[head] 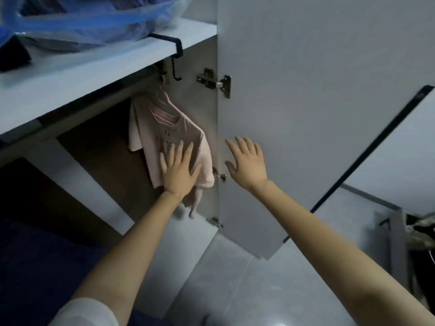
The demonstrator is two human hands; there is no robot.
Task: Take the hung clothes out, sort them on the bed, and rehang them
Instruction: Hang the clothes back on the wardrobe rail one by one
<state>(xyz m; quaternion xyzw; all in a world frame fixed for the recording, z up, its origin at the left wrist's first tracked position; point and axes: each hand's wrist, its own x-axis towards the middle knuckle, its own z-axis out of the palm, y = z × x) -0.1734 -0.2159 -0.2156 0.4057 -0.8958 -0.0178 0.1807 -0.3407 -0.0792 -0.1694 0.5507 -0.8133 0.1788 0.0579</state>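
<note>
Head view: a plastic bag (82, 24) sits on the wardrobe shelf (82, 78), and a black hook (175, 50) clips over the shelf's front edge. Under the shelf's right end hangs a pink shirt (150, 137) on a hanger (168, 103). The left hand (180, 171) presses spread fingers (179, 149) flat on the shirt. The right hand (247, 161), also spread, is at the open door (306, 90); contact is unclear.

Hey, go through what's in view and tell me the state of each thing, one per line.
Wardrobe door: open, swung outward.
Pink T-shirt: hanging on its hanger inside the wardrobe.
Pink hanger: hung up, carrying the T-shirt.
Left hand: open, fingers flat on the T-shirt.
Right hand: open, fingers spread by the door; contact unclear.
</note>
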